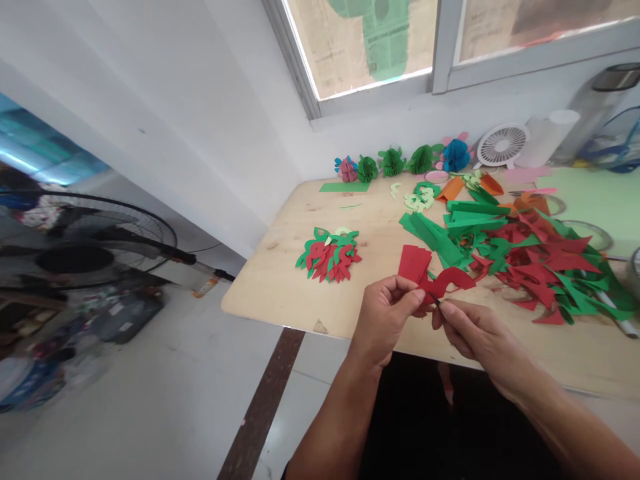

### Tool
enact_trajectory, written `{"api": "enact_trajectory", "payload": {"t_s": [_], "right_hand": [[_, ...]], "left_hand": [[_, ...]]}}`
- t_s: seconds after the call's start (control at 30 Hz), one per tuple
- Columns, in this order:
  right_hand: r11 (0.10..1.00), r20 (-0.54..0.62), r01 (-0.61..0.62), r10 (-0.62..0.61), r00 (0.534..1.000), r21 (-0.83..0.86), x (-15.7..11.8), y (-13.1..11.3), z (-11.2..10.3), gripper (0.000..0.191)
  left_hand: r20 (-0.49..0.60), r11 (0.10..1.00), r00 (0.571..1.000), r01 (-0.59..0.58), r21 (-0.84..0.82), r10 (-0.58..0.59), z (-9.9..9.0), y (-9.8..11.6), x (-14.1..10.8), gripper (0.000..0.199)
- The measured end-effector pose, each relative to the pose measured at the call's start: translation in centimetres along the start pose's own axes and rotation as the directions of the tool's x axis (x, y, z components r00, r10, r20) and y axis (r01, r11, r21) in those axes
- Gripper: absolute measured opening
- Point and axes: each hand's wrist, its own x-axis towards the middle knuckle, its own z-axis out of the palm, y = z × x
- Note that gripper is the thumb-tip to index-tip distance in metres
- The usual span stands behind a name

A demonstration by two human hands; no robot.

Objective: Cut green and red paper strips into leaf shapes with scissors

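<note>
Pinched in my left hand (393, 303) is a piece of red paper (443, 283) with a wavy cut edge, curling off to the right. My right hand (465, 327) is closed around what looks like small scissors (437, 302); only a short dark tip shows at the paper, and the handles are hidden. Just beyond my left fingers lie red paper strips (414, 261) on the table. To the left, a heap of red and green cutouts (330, 257) rests on the wooden top.
Red and green paper scraps (535, 257) cover the table's right side. Folded green strips (440, 237) lie beside them. Along the wall stand several paper honeycomb figures (393, 162) and a white fan (503, 145). The table's rounded corner (230, 303) is at left.
</note>
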Motion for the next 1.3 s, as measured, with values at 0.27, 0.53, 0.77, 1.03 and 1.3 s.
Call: {"api": "enact_trajectory", "payload": {"t_s": [0.27,0.53,0.77,1.03,1.3], "right_hand": [[1.0,0.014,-0.002,0.002,1.0,-0.024,0.2,0.1,-0.3,0.044],[0.998,0.057,0.007,-0.004,0.998,-0.055,0.1,0.7,-0.8,0.044],[0.997,-0.056,0.059,-0.062,0.997,-0.058,0.0,1.1,0.0,0.043],[0.982,-0.097,0.146,-0.157,0.983,-0.116,0.8,0.4,-0.1,0.042],[0.978,-0.087,0.153,-0.166,0.982,-0.14,1.2,0.4,-0.4,0.045]], "left_hand": [[0.012,0.999,1.0,0.009,0.051,-0.009,-0.4,0.3,0.2,0.014],[-0.059,0.998,0.998,0.007,0.062,-0.004,-0.9,-0.3,0.5,0.015],[-0.192,0.967,0.981,-0.015,-0.253,-0.035,0.6,-2.1,0.2,0.019],[-0.182,0.988,0.983,-0.022,-0.156,-0.007,1.2,-3.0,-0.2,0.017],[-0.176,0.997,0.984,-0.015,-0.07,0.002,0.7,-2.3,-0.5,0.014]]}}
